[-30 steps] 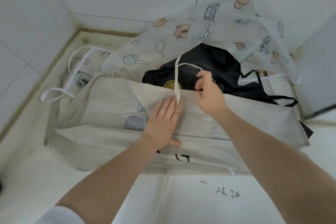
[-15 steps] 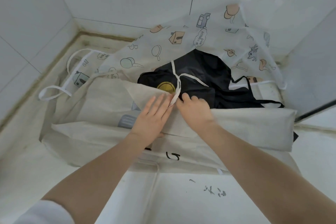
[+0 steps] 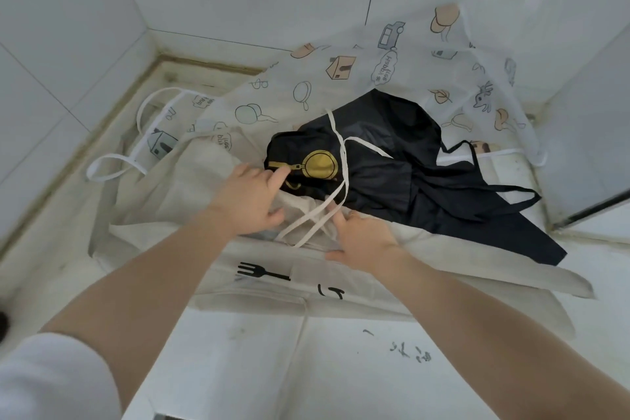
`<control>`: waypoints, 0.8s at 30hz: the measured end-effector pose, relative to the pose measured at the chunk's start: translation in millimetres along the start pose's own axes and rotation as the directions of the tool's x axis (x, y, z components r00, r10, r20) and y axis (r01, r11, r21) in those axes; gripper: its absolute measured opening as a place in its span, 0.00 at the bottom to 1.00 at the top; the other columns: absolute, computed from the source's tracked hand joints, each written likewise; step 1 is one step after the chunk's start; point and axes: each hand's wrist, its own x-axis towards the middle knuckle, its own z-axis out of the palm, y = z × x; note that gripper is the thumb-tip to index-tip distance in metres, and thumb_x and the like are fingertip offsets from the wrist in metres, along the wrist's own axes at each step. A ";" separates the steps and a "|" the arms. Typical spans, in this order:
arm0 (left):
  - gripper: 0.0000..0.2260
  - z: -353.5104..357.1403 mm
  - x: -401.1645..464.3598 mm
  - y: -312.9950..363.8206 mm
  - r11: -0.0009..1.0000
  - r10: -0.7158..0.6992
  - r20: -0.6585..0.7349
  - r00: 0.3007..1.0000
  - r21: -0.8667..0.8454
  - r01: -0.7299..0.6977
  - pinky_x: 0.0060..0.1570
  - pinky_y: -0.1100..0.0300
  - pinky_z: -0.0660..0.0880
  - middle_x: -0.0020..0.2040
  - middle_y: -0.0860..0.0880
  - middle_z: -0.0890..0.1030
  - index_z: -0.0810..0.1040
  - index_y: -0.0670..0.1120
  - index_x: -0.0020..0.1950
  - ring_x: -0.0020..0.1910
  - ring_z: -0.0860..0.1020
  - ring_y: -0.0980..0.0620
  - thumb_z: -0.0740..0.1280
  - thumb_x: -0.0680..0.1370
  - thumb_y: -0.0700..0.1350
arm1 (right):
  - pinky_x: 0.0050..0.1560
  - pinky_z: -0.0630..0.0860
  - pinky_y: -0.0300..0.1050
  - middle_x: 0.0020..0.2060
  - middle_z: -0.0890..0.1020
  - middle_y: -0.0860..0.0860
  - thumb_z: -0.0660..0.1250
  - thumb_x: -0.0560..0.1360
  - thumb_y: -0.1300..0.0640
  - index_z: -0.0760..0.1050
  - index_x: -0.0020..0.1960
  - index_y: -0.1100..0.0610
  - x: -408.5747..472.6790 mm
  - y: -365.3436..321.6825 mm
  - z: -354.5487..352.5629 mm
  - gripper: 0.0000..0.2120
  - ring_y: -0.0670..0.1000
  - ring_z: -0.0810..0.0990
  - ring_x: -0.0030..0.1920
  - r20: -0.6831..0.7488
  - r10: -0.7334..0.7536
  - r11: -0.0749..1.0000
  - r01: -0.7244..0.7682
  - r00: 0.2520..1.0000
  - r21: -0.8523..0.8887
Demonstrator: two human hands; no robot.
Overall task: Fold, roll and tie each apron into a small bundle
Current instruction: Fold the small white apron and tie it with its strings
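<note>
A beige apron point(image 3: 191, 201) with a black fork print point(image 3: 262, 272) lies partly folded on the white counter. Its beige strap point(image 3: 342, 160) trails from the fold up over a black apron point(image 3: 426, 194) with a gold pan print point(image 3: 320, 164). My left hand point(image 3: 247, 196) rests flat on the beige fold, fingers reaching the black apron's edge. To its right, my right hand point(image 3: 363, 237) grips the beige fold, its fingers curled into the cloth beside the strap.
A white apron with cartoon prints point(image 3: 375, 75) is spread at the back, up against the tiled wall, its white loop strap point(image 3: 112, 164) at the left. The counter point(image 3: 238, 361) is hemmed by tiled walls at the left and back, with a dark-edged ledge point(image 3: 593, 208) at the right.
My right hand let go of the strap loop and dropped onto the beige fold. The fold has been drawn toward me, uncovering the fork print and more of the black apron.
</note>
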 end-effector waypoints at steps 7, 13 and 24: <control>0.10 -17.5 -3.3 -16.0 0.945 -0.265 0.199 0.944 0.251 0.212 0.31 0.59 0.67 0.31 0.48 0.72 0.70 0.41 0.53 0.38 0.80 0.45 0.64 0.73 0.34 | 0.47 0.74 0.50 0.66 0.73 0.53 0.59 0.72 0.31 0.29 0.75 0.48 19.1 6.5 -2.9 0.49 0.59 0.77 0.58 0.130 0.020 0.997 -0.011 0.991 -0.072; 0.15 14.6 -27.8 -32.2 0.912 -0.410 0.356 0.840 0.162 0.377 0.42 0.53 0.71 0.52 0.45 0.78 0.61 0.42 0.62 0.50 0.79 0.43 0.57 0.77 0.33 | 0.54 0.76 0.54 0.65 0.74 0.52 0.63 0.68 0.30 0.34 0.75 0.43 21.0 12.4 3.7 0.50 0.59 0.76 0.60 0.183 0.073 0.991 -0.093 0.980 0.100; 0.28 46.8 -42.7 -52.8 0.882 -0.460 0.446 0.767 0.128 0.454 0.66 0.46 0.60 0.69 0.42 0.63 0.58 0.45 0.70 0.66 0.64 0.39 0.63 0.73 0.49 | 0.53 0.75 0.53 0.52 0.77 0.55 0.44 0.71 0.26 0.37 0.76 0.39 18.2 9.6 -7.8 0.38 0.58 0.76 0.54 0.225 0.146 0.968 -0.186 0.963 0.166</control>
